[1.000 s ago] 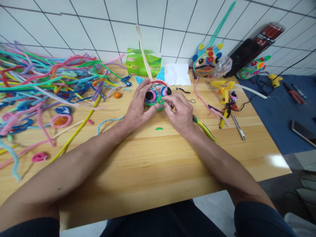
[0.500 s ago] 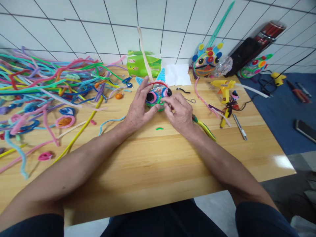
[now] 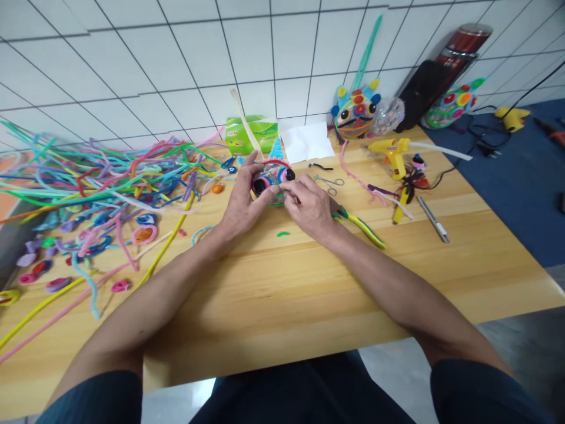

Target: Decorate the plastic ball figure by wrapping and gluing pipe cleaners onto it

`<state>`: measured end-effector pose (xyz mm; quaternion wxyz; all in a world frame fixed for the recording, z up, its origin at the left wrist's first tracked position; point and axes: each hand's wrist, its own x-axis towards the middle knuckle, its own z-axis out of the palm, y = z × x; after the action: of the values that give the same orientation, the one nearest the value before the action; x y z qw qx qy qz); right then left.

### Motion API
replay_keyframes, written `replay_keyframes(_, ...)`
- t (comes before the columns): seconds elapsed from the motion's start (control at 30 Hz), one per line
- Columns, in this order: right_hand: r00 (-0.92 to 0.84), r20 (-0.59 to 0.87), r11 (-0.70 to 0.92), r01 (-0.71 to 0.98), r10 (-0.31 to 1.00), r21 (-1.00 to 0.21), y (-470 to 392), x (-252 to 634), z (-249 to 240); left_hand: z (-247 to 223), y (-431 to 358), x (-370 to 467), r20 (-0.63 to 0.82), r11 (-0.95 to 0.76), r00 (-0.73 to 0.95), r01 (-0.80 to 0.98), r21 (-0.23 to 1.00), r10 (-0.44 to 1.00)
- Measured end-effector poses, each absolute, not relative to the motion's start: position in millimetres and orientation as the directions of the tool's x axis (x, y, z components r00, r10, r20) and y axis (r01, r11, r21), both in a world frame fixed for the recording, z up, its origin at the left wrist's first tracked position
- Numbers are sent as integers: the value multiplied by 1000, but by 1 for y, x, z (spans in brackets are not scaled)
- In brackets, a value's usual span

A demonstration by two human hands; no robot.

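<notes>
A small craft animal head (image 3: 274, 173) with black eyes, a red upper edge and light-blue pointed ears sits on the table between my hands. My left hand (image 3: 243, 197) is wrapped around its left side, thumb across the lower front. The fingers of my right hand (image 3: 309, 203) are pinched together at the lower right of the face; what is between them is hidden. Just below lies a short green pipe cleaner piece (image 3: 283, 234). Near my right wrist are yellow-green pliers (image 3: 362, 228) and small scissors (image 3: 330, 182).
Tangled pipe cleaners (image 3: 132, 162) and coiled pieces spread over the left side. Behind stand a green packet (image 3: 265, 132), white paper (image 3: 308, 142) and a finished craft head (image 3: 356, 115). To the right are a yellow glue gun (image 3: 394, 154), a utility knife (image 3: 433, 219) and a dark cable (image 3: 445, 182).
The camera view has shifted, bringing more of the left side into sight. My right fingertips now cover the green strip on the face. Both hands stay at the craft head.
</notes>
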<state>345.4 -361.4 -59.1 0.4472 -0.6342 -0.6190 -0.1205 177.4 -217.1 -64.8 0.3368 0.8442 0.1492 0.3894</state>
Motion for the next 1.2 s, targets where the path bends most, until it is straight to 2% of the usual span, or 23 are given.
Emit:
replay_keyframes(0.3, 238, 659, 179, 847, 714, -501, -358, 345, -55, -59, -207, 178, 517, -715, 667, 34, 698, 536)
replay_keyframes(0.6, 293, 638, 226, 765, 712, -604, -360, 345, -58, -65, -207, 182, 559, -729, 605, 50, 683, 566)
replay_keyframes(0.9, 291, 678, 278, 751, 675, -599, -358, 348, -61, -65, -214, 180, 563, -734, 603, 57, 677, 565)
replay_keyframes(1.2, 333, 656, 225, 755, 677, -616, -361, 351, -52, -61, -217, 178, 539, -718, 634, 38, 695, 555)
